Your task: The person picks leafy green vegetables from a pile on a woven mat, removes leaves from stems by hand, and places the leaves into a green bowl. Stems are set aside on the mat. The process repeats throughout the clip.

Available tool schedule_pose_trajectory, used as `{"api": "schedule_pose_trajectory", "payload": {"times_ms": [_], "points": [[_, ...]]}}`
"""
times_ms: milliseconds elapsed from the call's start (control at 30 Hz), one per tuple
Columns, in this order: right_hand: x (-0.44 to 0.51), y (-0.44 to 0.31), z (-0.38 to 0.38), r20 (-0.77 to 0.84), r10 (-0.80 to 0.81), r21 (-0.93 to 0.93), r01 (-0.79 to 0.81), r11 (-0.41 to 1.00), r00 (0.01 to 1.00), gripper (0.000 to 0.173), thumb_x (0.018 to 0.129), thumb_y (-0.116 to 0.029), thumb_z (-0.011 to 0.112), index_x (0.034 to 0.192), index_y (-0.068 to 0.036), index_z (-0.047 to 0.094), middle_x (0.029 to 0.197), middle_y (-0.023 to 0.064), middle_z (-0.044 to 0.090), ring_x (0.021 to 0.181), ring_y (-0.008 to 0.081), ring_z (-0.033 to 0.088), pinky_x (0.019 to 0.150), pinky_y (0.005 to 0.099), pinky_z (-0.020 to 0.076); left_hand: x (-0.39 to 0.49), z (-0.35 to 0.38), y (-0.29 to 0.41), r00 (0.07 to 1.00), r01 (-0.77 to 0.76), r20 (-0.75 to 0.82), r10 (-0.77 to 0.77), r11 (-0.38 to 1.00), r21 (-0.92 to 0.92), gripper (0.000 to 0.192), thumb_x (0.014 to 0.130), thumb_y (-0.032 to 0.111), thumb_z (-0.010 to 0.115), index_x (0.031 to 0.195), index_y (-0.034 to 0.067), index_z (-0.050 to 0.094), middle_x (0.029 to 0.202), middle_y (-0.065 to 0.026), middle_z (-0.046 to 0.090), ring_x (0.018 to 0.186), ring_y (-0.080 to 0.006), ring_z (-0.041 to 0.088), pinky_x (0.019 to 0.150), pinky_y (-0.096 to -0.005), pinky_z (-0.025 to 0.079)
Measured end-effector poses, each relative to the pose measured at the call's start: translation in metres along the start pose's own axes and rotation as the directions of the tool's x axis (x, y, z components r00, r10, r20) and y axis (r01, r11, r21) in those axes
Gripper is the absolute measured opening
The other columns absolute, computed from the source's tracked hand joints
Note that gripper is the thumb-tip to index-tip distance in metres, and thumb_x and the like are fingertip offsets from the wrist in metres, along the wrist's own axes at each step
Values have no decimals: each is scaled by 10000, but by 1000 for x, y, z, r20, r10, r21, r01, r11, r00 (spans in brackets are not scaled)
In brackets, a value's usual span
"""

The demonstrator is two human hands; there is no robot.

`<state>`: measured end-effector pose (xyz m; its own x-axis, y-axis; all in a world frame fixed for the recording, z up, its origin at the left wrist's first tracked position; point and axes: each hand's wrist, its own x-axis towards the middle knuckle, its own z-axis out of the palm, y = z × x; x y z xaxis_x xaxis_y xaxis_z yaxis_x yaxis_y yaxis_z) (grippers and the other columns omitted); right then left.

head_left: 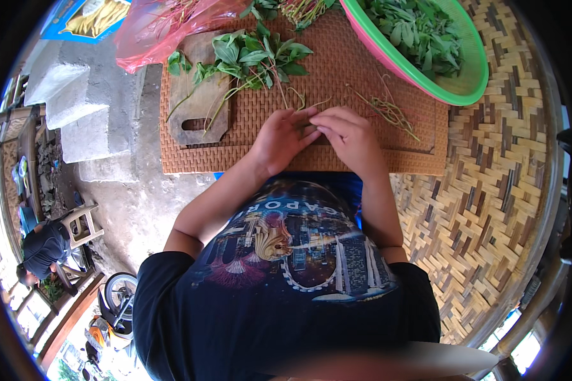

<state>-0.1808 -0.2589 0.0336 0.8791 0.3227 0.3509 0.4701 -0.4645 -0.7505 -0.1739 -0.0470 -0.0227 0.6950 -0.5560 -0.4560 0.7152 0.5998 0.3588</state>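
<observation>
My left hand (283, 138) and my right hand (350, 135) meet fingertip to fingertip above the near part of a brown woven-pattern table (267, 159). A thin stem (321, 101) shows just beyond the fingertips; whether either hand grips it is hidden by the fingers. Beyond my left hand, leafy green sprigs (255, 55) lie partly across a worn wooden cutting board (195, 95) with a slotted handle. To the right of my right hand is a small heap of bare stems (393, 114). A green plastic basket (479, 81) of picked leaves (410, 35) stands at the far right.
A red plastic bag (143, 43) with reddish stems sits at the far left corner. More bundled stems (305, 12) lie at the back edge. Woven bamboo matting (481, 190) spreads to the right. Concrete steps (86, 119), a motorcycle (114, 319) and a bending person (45, 247) are at left.
</observation>
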Motion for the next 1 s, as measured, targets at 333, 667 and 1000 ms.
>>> {"api": "schedule_pose_trajectory", "payload": {"times_ms": [333, 667, 1000], "points": [[-19, 34, -16, -177, 295, -500, -344, 795, 939, 213, 931, -105, 849, 1128, -30, 819, 1140, 119, 740, 1088, 369, 700, 946, 472, 577, -6, 9, 10, 1000, -13, 6, 13, 1000, -26, 640, 1170, 373, 402, 1611, -82, 488, 1661, -232, 552, 1560, -341, 528, 1293, -455, 437], [-20, 50, -7, -135, 158, -517, -206, 831, 978, 124, 903, -68, 855, 1009, -37, 798, 1029, 86, 716, 1022, 330, 675, 902, 440, 578, -3, 8, 15, 999, -42, -5, 42, 999, -10, 644, 1167, 363, 405, 1617, -92, 475, 1668, -245, 540, 1567, -343, 522, 1313, -464, 426], [3, -4, 29, -130, 21, -43, -27, 999, 991, 202, 940, 22, 778, 1136, -14, 811, 1065, 138, 826, 1008, 324, 764, 906, 424, 613, -2, -10, 7, 996, -50, 71, 55, 996, -81, 588, 1164, 378, 434, 1543, -55, 554, 1532, -199, 639, 1418, -307, 628, 1258, -457, 469]]}}
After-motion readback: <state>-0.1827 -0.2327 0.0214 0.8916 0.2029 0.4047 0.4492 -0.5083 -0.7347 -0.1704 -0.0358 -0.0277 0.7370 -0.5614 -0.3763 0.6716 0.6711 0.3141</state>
